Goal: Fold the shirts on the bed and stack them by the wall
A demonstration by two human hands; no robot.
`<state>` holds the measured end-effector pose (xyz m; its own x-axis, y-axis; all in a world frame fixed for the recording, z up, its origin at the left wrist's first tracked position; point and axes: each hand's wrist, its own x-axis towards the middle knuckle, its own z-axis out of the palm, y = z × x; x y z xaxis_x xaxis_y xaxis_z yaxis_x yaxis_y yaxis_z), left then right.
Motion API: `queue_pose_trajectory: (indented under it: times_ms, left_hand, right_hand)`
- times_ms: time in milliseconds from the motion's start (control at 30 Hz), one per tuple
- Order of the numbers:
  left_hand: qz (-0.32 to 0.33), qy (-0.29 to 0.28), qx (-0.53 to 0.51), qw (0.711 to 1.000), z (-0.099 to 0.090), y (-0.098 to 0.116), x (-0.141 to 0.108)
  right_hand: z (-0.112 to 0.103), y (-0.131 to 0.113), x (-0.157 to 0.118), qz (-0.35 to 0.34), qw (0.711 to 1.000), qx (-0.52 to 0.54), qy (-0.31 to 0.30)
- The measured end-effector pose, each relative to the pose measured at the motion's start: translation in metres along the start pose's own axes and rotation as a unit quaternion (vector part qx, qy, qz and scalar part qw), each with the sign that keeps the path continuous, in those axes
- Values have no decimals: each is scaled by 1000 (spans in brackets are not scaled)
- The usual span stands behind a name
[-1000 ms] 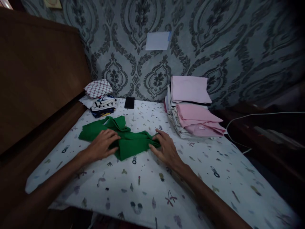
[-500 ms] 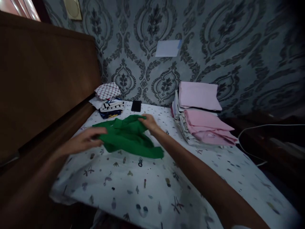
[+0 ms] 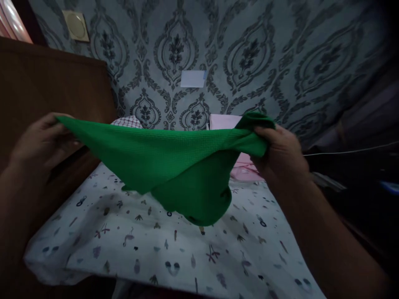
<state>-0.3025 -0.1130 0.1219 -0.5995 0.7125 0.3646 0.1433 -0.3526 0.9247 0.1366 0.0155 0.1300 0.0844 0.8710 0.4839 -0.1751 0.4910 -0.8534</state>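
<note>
A green garment (image 3: 156,153) is stretched in the air between my two hands, above the printed sheet. My left hand (image 3: 43,141) pinches one pointed corner of it at the far left. Bunched green fabric is gripped in my right hand (image 3: 280,149) on the other side. The top edge is pulled nearly straight, while the lower part hangs in loose folds. Which kind of garment it is I cannot tell.
White sheet with small prints (image 3: 174,257) covers the surface below. Partly hidden behind the fabric are pink folded cloths (image 3: 246,170) and a checked cloth (image 3: 127,121). A brown wooden panel (image 3: 56,87) stands left; a patterned wall (image 3: 249,54) rises behind.
The green garment has been lifted off the sheet and drawn out wide. My left hand, apparently loose at the garment's edge before, now grips a corner; my right hand has moved up and right.
</note>
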Motion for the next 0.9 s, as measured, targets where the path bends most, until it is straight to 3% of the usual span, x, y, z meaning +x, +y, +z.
queue_pose_trajectory:
  times_ms: [67,133,300,367,433,533,600,667,733,833,900]
  left_hand:
    - [-40,-19,-9,999,26,-7,7]
    - [-73,-30,-55,995,47,-13,14]
    - [-67,-48,-162,983,69,-16,26]
    - [-68,-43,-150,985,69,-21,25]
    - [-102,-40,-121,987,65,-37,20]
    - [-209,-56,-48,975,54,-78,7]
    - [-254,-59,42,964,45,-111,-6]
    - [-238,-53,142,959,35,-140,-21]
    - [-182,-61,221,956,27,-159,-34]
    - [-89,-91,322,938,19,-171,-53]
    - [-60,-105,383,916,16,-171,-65]
  right_hand:
    - [5,6,6,51,998,18,12]
    - [7,12,14,56,998,19,38]
    - [2,-1,4,-76,993,8,92]
    - [-6,-4,-20,-85,991,-21,99]
    - [-16,7,-56,-50,992,-69,92]
    - [-34,51,-123,98,989,-107,25]
    - [-46,86,-165,221,971,-92,-6]
    - [-55,113,-198,301,950,-82,-11]
    - [-61,127,-214,325,943,-78,-11]
    - [-64,124,-211,334,939,-83,-9]
    - [-63,117,-200,336,936,-102,-3]
